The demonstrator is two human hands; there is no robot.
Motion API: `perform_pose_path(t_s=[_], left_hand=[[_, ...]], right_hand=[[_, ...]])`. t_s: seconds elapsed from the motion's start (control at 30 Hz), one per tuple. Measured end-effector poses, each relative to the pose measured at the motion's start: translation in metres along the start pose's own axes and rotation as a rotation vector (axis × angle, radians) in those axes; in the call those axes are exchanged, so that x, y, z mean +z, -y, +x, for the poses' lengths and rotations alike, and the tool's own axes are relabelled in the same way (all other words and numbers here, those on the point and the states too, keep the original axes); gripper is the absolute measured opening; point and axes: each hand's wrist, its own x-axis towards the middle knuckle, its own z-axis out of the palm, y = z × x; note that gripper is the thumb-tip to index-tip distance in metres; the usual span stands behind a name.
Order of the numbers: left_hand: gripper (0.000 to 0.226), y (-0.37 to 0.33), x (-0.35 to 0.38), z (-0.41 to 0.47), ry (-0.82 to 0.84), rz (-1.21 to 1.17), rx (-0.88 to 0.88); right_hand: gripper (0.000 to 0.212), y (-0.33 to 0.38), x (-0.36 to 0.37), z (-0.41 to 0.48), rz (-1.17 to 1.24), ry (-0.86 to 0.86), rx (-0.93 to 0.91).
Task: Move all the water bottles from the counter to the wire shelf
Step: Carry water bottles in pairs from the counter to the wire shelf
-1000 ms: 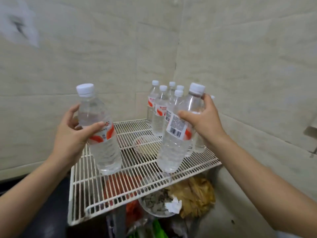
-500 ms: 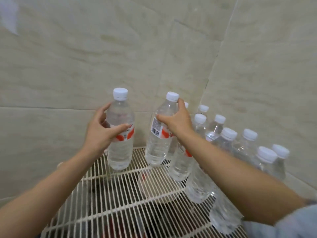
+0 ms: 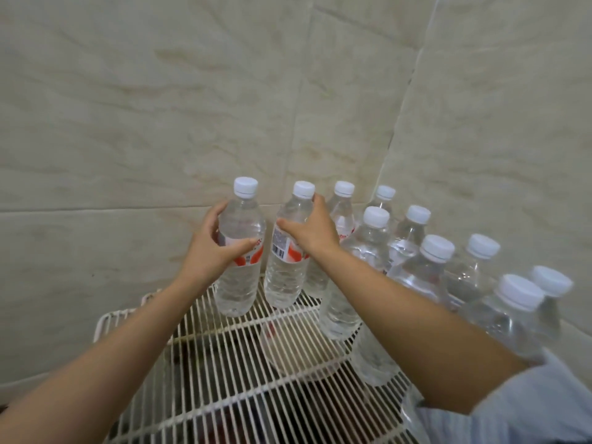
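A white wire shelf (image 3: 224, 373) stands in a tiled corner. My left hand (image 3: 211, 251) grips a clear water bottle (image 3: 238, 283) with a white cap and red label, upright with its base on the shelf near the back wall. Just to its right, my right hand (image 3: 312, 230) holds a second water bottle (image 3: 283, 280) around its shoulder; it also stands on the shelf. Several more capped bottles (image 3: 371, 241) stand in rows along the right wall, partly hidden behind my right forearm.
Beige tiled walls close off the back and right sides of the shelf. The shelf's left rim (image 3: 102, 318) curves up near the wall. Dark objects with some red show dimly below the wires. The front and left of the shelf hold no bottles.
Both hands have carried their bottles further back and lowered them onto the shelf by the back wall. The two bottles now stand closer together, and the view has moved in nearer.
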Motion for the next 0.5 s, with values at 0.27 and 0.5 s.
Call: perform_pose_path(t_s=[0.27,0.5], left_hand=[[0.094,-0.015,-0.009,-0.032,0.037,0.263,-0.108],[0.077,-0.043,-0.059,-0.125,-0.181,0.465,-0.253]], right_hand=[[0.073,0.030,-0.049,-0.039,-0.044,0.049,-0.129],[0.058,0.026,-0.052,-0.103,0.020,0.140,-0.216]])
